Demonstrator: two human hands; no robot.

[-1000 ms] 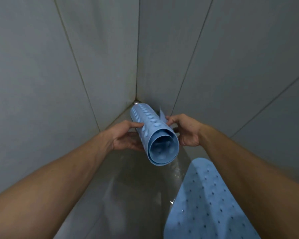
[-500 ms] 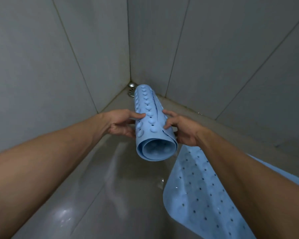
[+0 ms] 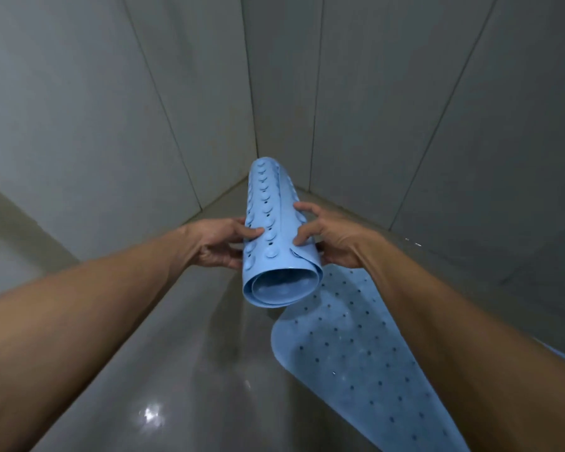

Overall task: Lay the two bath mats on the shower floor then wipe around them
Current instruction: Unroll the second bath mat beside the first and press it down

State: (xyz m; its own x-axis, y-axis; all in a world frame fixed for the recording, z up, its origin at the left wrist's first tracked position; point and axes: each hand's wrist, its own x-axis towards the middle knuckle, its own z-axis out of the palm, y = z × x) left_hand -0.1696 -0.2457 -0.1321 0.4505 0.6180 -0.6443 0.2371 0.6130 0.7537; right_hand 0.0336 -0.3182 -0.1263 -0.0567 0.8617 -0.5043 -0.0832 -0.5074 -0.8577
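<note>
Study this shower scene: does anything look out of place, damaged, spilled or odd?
Nothing stands out. One blue mat lies flat on the glossy shower floor; the rolled mat, suction cups outward, is held between the left hand and right hand, not yet laid.

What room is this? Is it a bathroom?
Most likely a shower stall. Grey tiled walls meet in a corner, the floor looks wet and shiny, and one blue bath mat with drain holes lies flat on it.
</note>
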